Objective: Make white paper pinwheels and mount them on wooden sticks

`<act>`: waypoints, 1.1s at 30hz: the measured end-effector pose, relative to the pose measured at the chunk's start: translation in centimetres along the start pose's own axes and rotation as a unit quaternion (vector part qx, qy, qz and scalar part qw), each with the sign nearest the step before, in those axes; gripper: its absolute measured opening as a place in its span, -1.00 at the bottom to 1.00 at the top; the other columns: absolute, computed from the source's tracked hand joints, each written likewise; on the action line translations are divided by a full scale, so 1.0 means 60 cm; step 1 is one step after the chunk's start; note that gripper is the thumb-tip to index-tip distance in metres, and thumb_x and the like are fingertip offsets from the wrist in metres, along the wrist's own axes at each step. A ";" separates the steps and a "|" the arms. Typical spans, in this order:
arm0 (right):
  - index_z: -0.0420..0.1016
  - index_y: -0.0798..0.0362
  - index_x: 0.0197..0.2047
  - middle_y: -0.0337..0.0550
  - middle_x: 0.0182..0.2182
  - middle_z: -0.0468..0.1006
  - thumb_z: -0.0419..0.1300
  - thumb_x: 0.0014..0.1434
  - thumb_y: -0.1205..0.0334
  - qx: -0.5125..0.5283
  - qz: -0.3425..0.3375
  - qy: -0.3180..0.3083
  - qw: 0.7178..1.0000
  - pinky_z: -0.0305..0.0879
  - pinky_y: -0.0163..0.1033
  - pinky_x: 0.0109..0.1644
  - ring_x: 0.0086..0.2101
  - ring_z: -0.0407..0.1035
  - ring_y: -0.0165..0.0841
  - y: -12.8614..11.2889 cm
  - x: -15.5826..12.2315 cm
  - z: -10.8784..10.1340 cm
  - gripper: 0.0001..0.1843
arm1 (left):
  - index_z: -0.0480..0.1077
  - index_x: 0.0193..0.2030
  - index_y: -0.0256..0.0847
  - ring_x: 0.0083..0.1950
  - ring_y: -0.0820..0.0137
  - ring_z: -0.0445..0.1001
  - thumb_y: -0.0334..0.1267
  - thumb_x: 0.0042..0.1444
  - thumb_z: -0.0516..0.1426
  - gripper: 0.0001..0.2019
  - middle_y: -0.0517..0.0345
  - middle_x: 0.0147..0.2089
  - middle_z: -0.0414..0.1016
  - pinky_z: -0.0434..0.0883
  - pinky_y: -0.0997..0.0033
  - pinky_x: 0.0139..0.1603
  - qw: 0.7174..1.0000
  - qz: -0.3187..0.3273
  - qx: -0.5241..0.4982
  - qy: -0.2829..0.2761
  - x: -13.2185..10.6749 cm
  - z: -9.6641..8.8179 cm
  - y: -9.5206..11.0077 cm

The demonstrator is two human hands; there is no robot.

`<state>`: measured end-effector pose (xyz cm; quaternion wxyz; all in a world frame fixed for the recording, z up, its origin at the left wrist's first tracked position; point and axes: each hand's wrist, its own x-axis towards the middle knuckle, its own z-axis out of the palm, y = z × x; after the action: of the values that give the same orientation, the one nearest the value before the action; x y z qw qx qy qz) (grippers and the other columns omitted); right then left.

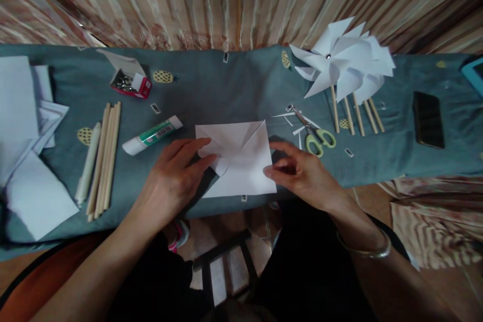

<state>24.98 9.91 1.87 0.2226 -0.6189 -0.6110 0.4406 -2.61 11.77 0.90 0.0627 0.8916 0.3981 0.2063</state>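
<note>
A white square sheet of paper (245, 161) lies near the table's front edge, with slits running in from its upper corners. At its left side my left hand (171, 176) holds a cut flap, which is bent inward between thumb and fingers. My right hand (305, 173) grips the sheet's right edge, thumb over it and fingers curled beside it; the undersides of the fingers are hidden. Green-handled scissors (319, 140) rest just beyond my right hand, among thin paper offcuts (289, 119). A glue stick (153, 136) lies beyond my left hand.
Wooden sticks (104, 161) and a white stick-like tube (88, 163) lie at left, near paper sheets (41, 196). An open small box (131, 83) holds metal pins or fasteners. Several paper pinwheels (343, 60) and a phone (429, 119) occupy the right. Curtains (241, 0) hang behind.
</note>
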 end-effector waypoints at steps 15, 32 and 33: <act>0.57 0.05 -0.13 -0.10 -0.22 0.64 0.12 0.25 0.30 -0.164 -0.157 0.050 0.973 0.45 -0.16 -0.07 -0.20 0.53 -0.29 -0.007 -0.021 -0.002 -0.79 | 0.40 0.03 -0.31 -0.11 0.26 0.49 -0.42 0.22 0.11 -0.76 -0.04 -0.10 0.54 0.51 0.23 -0.11 0.995 0.074 -0.051 -0.038 -0.013 0.018 0.082; 0.56 0.03 -0.33 -0.08 -0.03 0.54 0.24 0.17 0.31 -0.004 -0.193 -0.054 0.980 0.36 -0.04 0.10 -0.02 0.44 -0.28 -0.011 -0.001 0.013 -0.94 | 0.45 -0.14 -0.35 -0.25 0.30 0.52 -0.46 0.21 0.09 -0.86 -0.02 -0.23 0.56 0.54 0.29 -0.25 0.995 0.070 -0.068 -0.022 -0.020 0.011 0.092; 0.55 0.04 -0.33 -0.07 -0.04 0.54 0.23 0.18 0.32 -0.013 -0.195 -0.043 0.980 0.35 -0.04 0.11 -0.01 0.44 -0.28 -0.012 0.000 0.017 -0.93 | 0.43 -0.09 -0.36 -0.23 0.29 0.52 -0.47 0.20 0.10 -0.83 -0.03 -0.21 0.56 0.55 0.27 -0.22 0.995 0.067 -0.069 -0.022 -0.022 0.012 0.092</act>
<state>23.77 9.76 1.93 0.2693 -0.4707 -0.7351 0.4068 0.68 7.12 1.35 0.1190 0.9142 0.3210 0.2170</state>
